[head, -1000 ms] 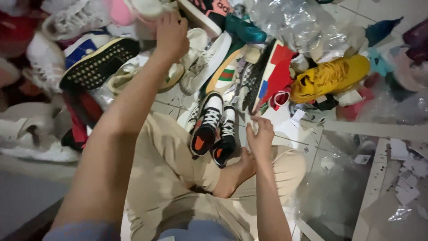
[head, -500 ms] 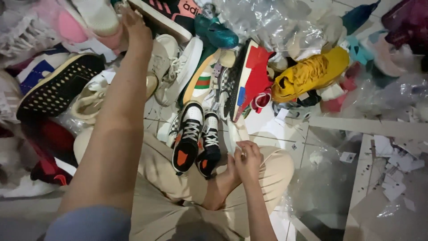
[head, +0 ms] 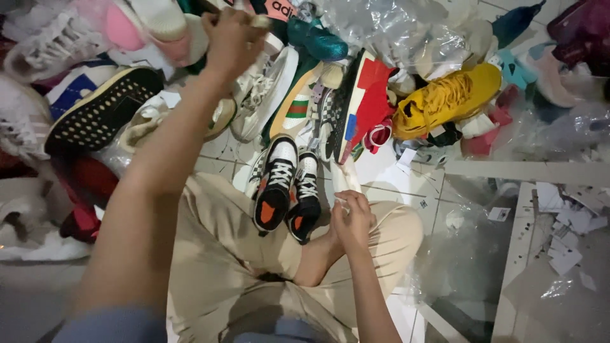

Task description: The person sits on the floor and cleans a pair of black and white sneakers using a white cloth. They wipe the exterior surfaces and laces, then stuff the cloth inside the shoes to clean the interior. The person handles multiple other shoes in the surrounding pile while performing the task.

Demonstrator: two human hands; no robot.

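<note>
Here, my left hand (head: 232, 41) grips a pale shoe (head: 257, 25) atop the sneaker pile. My right hand (head: 352, 219) pinches a white strip (head: 346, 181) above my knee, beside a black-and-white sneaker pair (head: 289, 187).

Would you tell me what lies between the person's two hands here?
In the head view, between the left hand and right hand stands a pair of black, white and orange high-top sneakers, on the lap.
</note>
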